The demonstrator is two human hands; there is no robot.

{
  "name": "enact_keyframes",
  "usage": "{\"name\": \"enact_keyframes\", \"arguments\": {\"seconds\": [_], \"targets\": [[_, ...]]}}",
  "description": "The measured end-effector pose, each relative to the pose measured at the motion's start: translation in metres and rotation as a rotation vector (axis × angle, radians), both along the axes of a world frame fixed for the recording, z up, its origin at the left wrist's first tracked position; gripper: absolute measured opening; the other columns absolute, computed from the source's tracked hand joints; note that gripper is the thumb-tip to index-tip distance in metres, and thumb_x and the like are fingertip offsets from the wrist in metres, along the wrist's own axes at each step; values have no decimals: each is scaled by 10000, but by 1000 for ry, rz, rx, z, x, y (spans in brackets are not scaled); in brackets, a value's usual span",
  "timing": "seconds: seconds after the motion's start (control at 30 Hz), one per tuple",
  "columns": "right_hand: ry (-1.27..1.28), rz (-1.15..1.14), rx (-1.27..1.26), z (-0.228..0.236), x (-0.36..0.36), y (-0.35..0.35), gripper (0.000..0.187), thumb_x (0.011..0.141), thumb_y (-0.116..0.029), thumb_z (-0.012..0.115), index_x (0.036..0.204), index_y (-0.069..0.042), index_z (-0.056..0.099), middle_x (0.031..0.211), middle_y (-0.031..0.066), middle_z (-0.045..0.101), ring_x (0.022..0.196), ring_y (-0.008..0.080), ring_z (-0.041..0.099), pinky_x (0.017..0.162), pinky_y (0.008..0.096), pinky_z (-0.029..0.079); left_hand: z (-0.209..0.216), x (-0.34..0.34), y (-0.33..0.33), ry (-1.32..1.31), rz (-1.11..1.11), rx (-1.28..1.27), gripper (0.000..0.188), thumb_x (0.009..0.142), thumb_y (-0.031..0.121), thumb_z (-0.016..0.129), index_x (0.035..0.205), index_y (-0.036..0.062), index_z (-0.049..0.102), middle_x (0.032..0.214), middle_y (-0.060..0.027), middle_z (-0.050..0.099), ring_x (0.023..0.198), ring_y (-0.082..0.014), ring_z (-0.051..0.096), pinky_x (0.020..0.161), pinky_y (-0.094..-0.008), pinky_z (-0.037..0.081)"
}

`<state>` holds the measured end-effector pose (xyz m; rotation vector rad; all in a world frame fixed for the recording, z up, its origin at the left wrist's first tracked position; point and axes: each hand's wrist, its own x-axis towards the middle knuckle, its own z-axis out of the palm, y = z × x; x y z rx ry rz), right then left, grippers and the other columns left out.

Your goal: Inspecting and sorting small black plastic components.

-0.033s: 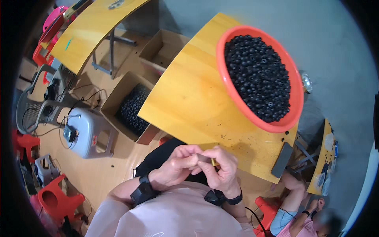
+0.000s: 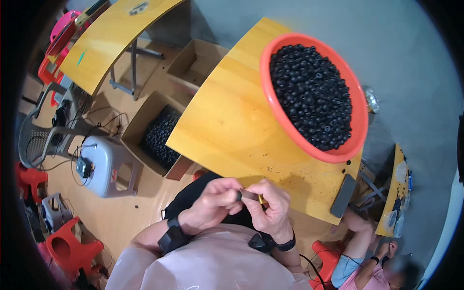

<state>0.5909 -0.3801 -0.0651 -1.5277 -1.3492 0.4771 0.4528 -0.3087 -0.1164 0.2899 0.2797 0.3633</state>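
My two hands are close together above my lap, by the near edge of the yellow table [image 2: 217, 130]. Between thumb and fingers, my left hand [image 2: 215, 200] pinches a small dark round piece [image 2: 239, 195], mostly covered by the fingertips. My right hand [image 2: 268, 205] is closed around a small knife with a short grey blade [image 2: 250, 194] and a yellow part at its handle [image 2: 261, 198]. The blade points left and its tip is at the dark piece. Beyond my hands, a red-orange basin [image 2: 360, 140] heaped with small black round parts [image 2: 311, 96] stands on the table.
A dark flat bar [image 2: 343, 195] lies at the table's right end, near a few loose black parts. A cardboard box [image 2: 137, 133] of dark parts is on the floor to the left, near a grey stool [image 2: 108, 164]. A person [image 2: 369, 275] sits at lower right.
My left fingers have drawn slightly away from my right hand, so more of the blade and the dark piece shows. The whole view has shifted slightly.
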Motion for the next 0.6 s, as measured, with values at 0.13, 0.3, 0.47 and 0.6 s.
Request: {"name": "enact_keyframes", "arguments": {"seconds": [0.13,0.3,0.47,0.6], "targets": [[-231,-342,58,23,40,-2,110,736,7,659,802,-27,578,694,113,585,608,255,598,552,320,457,7,-20,38,110,396,165,244,849,278,635,903,47,580,634,0,431,523,-106,350,510,-243,304],[-506,-639,1,46,127,9,143,723,-41,680,809,-31,566,764,105,592,680,281,607,593,348,462,-23,-77,104,287,636,4,353,916,403,510,844,58,535,599,30,324,508,-99,274,484,-242,250],[-601,-458,-506,48,163,33,167,697,-116,672,817,-29,595,800,110,572,779,338,574,641,408,441,-19,-81,109,301,604,-118,388,924,422,489,909,39,546,600,32,310,505,-95,267,480,-240,250],[-521,-449,-533,46,164,35,112,699,-81,654,760,-4,601,788,150,604,751,361,579,632,426,432,2,-60,89,195,540,-105,338,942,360,477,921,27,531,620,24,304,513,-94,261,469,-240,254]]}}
